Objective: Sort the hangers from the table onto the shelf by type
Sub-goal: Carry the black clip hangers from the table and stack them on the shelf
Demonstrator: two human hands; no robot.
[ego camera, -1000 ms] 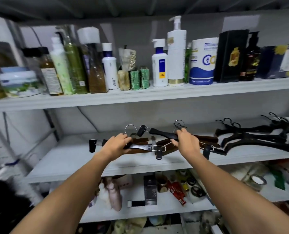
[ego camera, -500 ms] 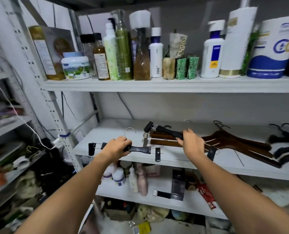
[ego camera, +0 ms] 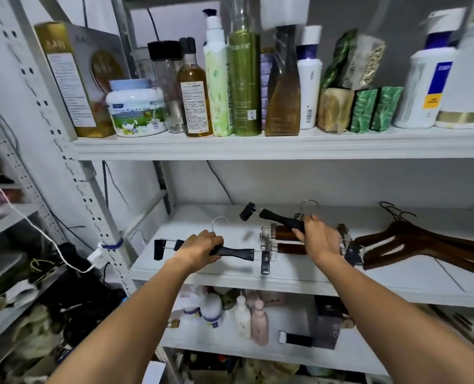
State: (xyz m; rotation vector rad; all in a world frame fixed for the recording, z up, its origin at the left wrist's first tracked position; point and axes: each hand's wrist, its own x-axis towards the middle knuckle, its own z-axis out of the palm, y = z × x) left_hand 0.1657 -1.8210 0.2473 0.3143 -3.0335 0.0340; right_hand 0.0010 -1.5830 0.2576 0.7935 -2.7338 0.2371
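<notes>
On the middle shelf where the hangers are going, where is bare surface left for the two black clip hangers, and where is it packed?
Bare: the middle shelf left part, from the upright post to the brown clip hangers, under the left hand; also its front strip. Crowded: right of the right hand, where brown wooden hangers lie, and the bottle-filled top shelf.

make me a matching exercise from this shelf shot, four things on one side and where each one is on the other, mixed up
Things
1. black plastic clip hanger with a silver hook
2. black plastic clip hanger, tilted
3. dark brown wooden coat hangers
4. tall olive-green bottle

Places
A. upper shelf among the bottles
B. gripped in the left hand
C. lying on the middle shelf, right side
D. gripped in the right hand

Pairs: 1-B, 2-D, 3-C, 4-A
</notes>
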